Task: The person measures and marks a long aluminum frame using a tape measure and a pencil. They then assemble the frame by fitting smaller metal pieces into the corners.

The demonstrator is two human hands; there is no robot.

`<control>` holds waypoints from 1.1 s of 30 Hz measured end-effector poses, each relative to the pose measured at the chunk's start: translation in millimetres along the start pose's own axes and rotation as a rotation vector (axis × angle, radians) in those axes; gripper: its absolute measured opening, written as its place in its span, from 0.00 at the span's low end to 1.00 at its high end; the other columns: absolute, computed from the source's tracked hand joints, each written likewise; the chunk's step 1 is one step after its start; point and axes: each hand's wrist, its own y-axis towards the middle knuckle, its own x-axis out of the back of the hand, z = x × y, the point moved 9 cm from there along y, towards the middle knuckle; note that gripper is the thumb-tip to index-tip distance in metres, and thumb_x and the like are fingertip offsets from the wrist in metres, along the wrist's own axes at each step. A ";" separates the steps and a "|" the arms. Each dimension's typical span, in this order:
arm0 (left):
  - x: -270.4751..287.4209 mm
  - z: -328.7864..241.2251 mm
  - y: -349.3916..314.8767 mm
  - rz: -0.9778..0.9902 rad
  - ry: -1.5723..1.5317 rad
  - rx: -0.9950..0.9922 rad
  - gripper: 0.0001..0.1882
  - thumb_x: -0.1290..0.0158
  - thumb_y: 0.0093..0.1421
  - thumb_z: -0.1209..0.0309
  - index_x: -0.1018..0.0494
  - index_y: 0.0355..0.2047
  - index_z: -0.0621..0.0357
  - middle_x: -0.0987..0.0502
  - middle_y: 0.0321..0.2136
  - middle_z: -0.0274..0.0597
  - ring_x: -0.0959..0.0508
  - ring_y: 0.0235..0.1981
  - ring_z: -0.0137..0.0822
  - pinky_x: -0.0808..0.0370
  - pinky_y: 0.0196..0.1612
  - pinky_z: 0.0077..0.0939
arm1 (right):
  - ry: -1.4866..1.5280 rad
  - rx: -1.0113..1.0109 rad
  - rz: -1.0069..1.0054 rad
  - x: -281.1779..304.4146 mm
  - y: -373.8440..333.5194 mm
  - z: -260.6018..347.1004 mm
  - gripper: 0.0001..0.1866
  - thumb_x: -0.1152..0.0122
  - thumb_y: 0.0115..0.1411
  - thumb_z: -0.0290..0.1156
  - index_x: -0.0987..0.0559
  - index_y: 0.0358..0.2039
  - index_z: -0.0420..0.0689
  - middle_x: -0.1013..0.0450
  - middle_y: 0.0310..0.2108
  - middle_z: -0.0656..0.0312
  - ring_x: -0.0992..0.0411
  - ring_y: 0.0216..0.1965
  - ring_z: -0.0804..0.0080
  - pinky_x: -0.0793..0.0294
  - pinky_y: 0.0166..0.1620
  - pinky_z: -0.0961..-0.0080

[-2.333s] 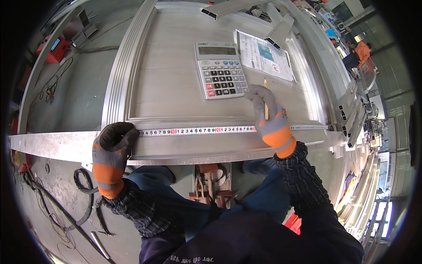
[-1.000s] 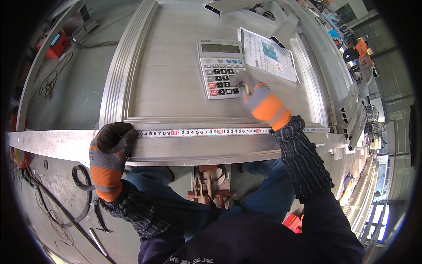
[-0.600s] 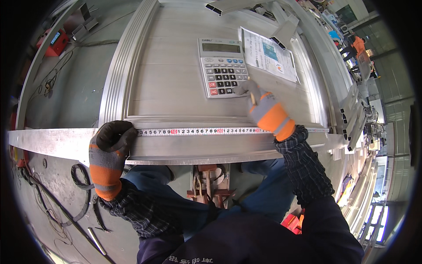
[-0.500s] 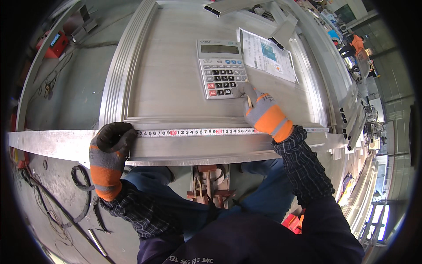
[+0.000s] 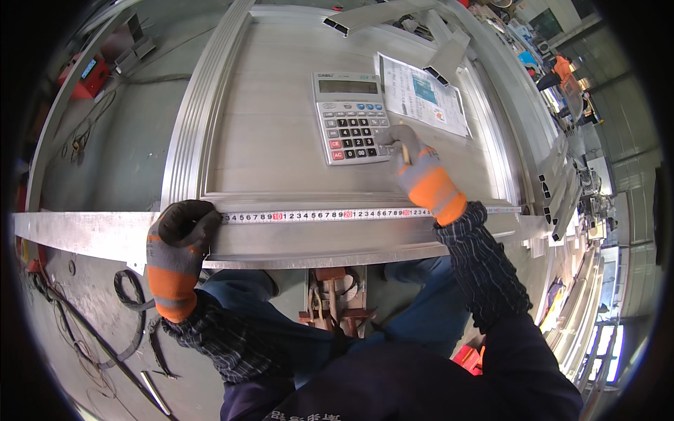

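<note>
My left hand [image 5: 180, 235], in a grey and orange glove with dark fingertips, is closed at the left end of a white tape measure [image 5: 309, 215]. The tape lies straight along the near bar of an aluminium frame [image 5: 184, 151]; what the fingers cover is hidden. A large-key grey calculator [image 5: 348, 107] rests on the flat metal surface inside the frame. Over its lower right corner is my gloved right hand [image 5: 425, 175], fingers curled and slightly blurred, with a thin tan pencil [image 5: 406, 154] between them. Right of the calculator lies a printed sheet [image 5: 425, 102].
Aluminium profile offcuts [image 5: 379, 17] lie on the frame's far side. A red machine [image 5: 84, 74] stands on the floor at far left, and black hoses [image 5: 130, 337] lie at lower left. Long profiles are stacked at right, where another person in orange [image 5: 564, 70] is visible far off.
My right hand has shifted slightly up and right from the calculator's bottom keys. My left hand stays at the tape's end. The whole view has moved slightly.
</note>
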 end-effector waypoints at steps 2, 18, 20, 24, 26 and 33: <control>1.0 -2.1 -0.1 -0.010 0.030 -0.010 0.08 0.33 0.69 0.76 0.13 0.47 0.65 0.11 0.37 0.41 0.16 0.38 0.28 0.18 0.46 0.25 | 0.204 -0.058 -0.049 11.7 -13.0 24.8 0.15 0.46 0.77 0.30 0.24 0.60 0.45 0.15 0.44 0.44 0.16 0.44 0.44 0.17 0.51 0.55; -0.2 3.8 1.0 0.024 -0.035 -0.045 0.10 0.29 0.67 0.75 0.12 0.47 0.62 0.10 0.40 0.44 0.12 0.41 0.34 0.13 0.52 0.32 | 0.551 0.188 -0.100 -21.8 -90.3 192.5 0.20 0.33 0.62 0.18 0.19 0.56 0.39 0.15 0.45 0.51 0.15 0.38 0.57 0.15 0.44 0.65; 0.0 2.8 0.5 0.027 -0.037 -0.050 0.10 0.29 0.67 0.74 0.12 0.47 0.62 0.11 0.40 0.44 0.12 0.41 0.34 0.13 0.51 0.32 | 0.551 0.264 -0.109 -31.8 -87.6 197.7 0.22 0.32 0.60 0.18 0.19 0.56 0.40 0.15 0.44 0.52 0.15 0.38 0.55 0.15 0.44 0.65; -0.2 0.8 1.0 0.022 0.006 -0.084 0.10 0.30 0.68 0.75 0.12 0.48 0.63 0.10 0.40 0.43 0.12 0.40 0.33 0.14 0.50 0.30 | 0.627 0.253 -0.068 -43.2 -87.5 196.3 0.18 0.32 0.58 0.17 0.19 0.49 0.42 0.18 0.40 0.54 0.18 0.34 0.55 0.16 0.42 0.64; 0.5 -1.3 0.1 0.008 0.016 -0.102 0.09 0.32 0.69 0.76 0.12 0.48 0.62 0.10 0.39 0.41 0.13 0.39 0.31 0.15 0.48 0.28 | 0.583 0.333 -0.098 -43.8 -87.6 198.8 0.17 0.31 0.57 0.17 0.20 0.47 0.42 0.18 0.38 0.54 0.18 0.33 0.54 0.16 0.41 0.64; 1.3 -1.9 1.3 0.028 0.049 -0.128 0.08 0.32 0.68 0.76 0.12 0.46 0.63 0.11 0.37 0.42 0.14 0.37 0.32 0.15 0.46 0.30 | 0.599 0.396 -0.145 -54.7 -79.6 208.5 0.16 0.30 0.54 0.17 0.21 0.43 0.42 0.19 0.36 0.55 0.19 0.33 0.52 0.17 0.42 0.61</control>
